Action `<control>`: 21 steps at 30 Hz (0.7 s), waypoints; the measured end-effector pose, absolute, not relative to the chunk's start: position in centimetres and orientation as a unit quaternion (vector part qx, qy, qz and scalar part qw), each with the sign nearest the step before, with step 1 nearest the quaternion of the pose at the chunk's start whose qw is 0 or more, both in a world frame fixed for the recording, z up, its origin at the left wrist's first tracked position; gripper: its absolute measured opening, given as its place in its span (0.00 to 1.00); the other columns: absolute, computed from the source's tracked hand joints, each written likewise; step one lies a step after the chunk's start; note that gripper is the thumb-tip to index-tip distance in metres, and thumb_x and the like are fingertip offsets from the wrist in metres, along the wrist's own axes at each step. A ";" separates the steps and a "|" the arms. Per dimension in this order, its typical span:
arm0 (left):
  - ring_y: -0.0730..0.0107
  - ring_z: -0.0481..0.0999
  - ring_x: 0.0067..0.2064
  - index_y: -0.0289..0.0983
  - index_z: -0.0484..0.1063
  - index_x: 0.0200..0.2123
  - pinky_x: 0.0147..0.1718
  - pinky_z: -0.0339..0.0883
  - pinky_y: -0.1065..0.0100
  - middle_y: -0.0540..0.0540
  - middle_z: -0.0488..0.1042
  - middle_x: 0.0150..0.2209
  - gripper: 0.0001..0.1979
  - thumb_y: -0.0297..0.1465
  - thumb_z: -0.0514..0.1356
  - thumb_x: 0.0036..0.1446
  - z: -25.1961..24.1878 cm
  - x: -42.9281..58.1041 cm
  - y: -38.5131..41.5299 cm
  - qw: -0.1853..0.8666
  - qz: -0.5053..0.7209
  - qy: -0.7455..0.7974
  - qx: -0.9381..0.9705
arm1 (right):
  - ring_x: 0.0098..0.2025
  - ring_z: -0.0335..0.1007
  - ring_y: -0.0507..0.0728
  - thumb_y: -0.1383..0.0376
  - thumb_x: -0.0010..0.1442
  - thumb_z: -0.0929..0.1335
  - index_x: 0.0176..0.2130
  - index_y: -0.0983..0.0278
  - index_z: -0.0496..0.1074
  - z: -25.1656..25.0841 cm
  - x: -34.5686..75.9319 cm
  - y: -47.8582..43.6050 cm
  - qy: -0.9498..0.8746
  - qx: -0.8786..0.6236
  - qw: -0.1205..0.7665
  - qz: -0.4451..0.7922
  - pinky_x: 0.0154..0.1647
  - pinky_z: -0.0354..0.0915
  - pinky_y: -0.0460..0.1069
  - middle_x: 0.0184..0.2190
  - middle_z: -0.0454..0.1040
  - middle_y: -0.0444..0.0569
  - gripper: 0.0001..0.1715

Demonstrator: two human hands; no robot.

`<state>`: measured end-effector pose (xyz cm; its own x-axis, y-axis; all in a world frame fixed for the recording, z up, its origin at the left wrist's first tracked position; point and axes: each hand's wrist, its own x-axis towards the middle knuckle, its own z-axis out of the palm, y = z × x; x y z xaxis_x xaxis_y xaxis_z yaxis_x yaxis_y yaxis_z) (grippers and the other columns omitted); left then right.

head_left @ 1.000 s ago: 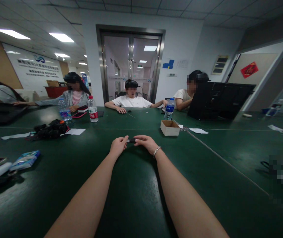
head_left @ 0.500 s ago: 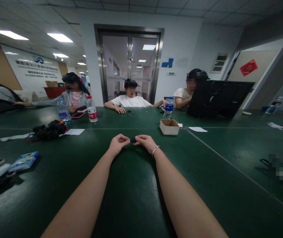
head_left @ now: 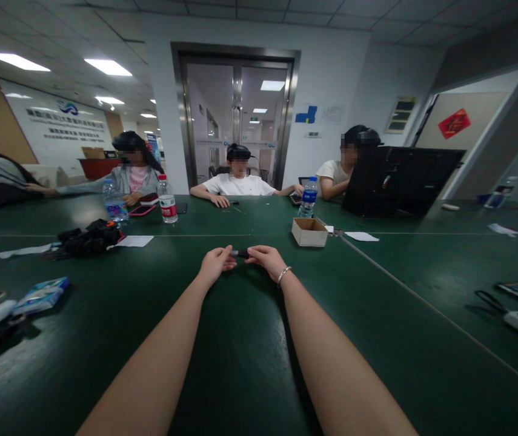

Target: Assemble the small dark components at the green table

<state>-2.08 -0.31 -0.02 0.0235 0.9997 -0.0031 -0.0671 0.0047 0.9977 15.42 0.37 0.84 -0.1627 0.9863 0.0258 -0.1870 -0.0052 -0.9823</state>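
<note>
Between my two hands, above the green tabletop (head_left: 240,339), is a small black stick-like thing (head_left: 241,254) with a silvery end; it is too small to name its kind. My right hand (head_left: 265,259), a bracelet (head_left: 283,276) at its wrist, pinches the black end between thumb and fingertips. At the silvery end is my left hand (head_left: 215,264), its thumb and fingers closed on the tip. Both arms stretch forward across the table. My fingers hide the ends of the thing.
An open cardboard box (head_left: 309,232) stands right of my hands, a water bottle (head_left: 307,198) behind it. Far left lie a black tangled bundle (head_left: 88,239) and a blue packet (head_left: 42,295). A red-capped bottle (head_left: 167,201) stands back left. Several people sit around, one behind a black monitor (head_left: 399,181).
My left fingers have shifted their grip, and more of the silvery part shows between my hands. The right hand keeps its pinch almost in place.
</note>
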 end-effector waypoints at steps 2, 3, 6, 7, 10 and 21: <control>0.72 0.73 0.27 0.32 0.70 0.31 0.30 0.69 0.69 0.44 0.73 0.26 0.18 0.42 0.62 0.46 -0.1 -2.2 -0.4 0.501 0.510 0.472 0.515 | 0.25 0.73 0.51 0.70 0.49 0.71 0.32 0.70 0.73 1.0 15.4 0.2 -0.494 -0.408 0.502 0.581 0.34 0.69 0.44 0.25 0.74 0.48 0.06; 0.72 0.73 0.28 0.32 0.70 0.30 0.31 0.69 0.69 0.45 0.73 0.26 0.17 0.41 0.64 0.45 -0.1 -2.3 -0.5 0.491 0.513 0.464 0.529 | 0.25 0.73 0.51 0.70 0.49 0.71 0.32 0.70 0.73 1.0 15.4 0.2 -0.495 -0.409 0.501 0.580 0.34 0.69 0.44 0.25 0.74 0.48 0.06; 0.70 0.73 0.31 0.33 0.72 0.33 0.36 0.69 0.65 0.45 0.74 0.29 0.17 0.39 0.66 0.42 -0.1 -2.5 -0.8 0.456 0.524 0.434 0.573 | 0.25 0.73 0.51 0.70 0.48 0.72 0.32 0.70 0.73 1.1 15.5 0.1 -0.499 -0.405 0.501 0.580 0.35 0.70 0.45 0.25 0.75 0.49 0.07; 0.69 0.74 0.33 0.33 0.72 0.33 0.38 0.68 0.64 0.45 0.75 0.30 0.17 0.38 0.66 0.40 -0.1 -2.6 -0.9 0.444 0.527 0.426 0.586 | 0.25 0.73 0.51 0.70 0.49 0.72 0.32 0.70 0.73 1.1 15.5 0.1 -0.499 -0.404 0.502 0.580 0.34 0.70 0.45 0.25 0.75 0.49 0.07; 0.66 0.74 0.37 0.34 0.72 0.33 0.45 0.66 0.60 0.44 0.75 0.34 0.16 0.34 0.67 0.38 0.0 -2.7 -1.0 0.430 0.537 0.405 0.602 | 0.25 0.73 0.51 0.71 0.49 0.71 0.32 0.70 0.73 1.0 15.5 0.2 -0.496 -0.404 0.502 0.582 0.32 0.69 0.43 0.26 0.75 0.49 0.06; 0.71 0.75 0.32 0.34 0.66 0.34 0.38 0.69 0.64 0.44 0.74 0.34 0.14 0.33 0.65 0.44 0.9 -1.7 -1.5 0.510 0.551 0.432 0.500 | 0.24 0.73 0.51 0.72 0.49 0.71 0.32 0.70 0.73 0.8 15.5 0.4 -0.486 -0.401 0.509 0.587 0.30 0.69 0.42 0.25 0.75 0.48 0.06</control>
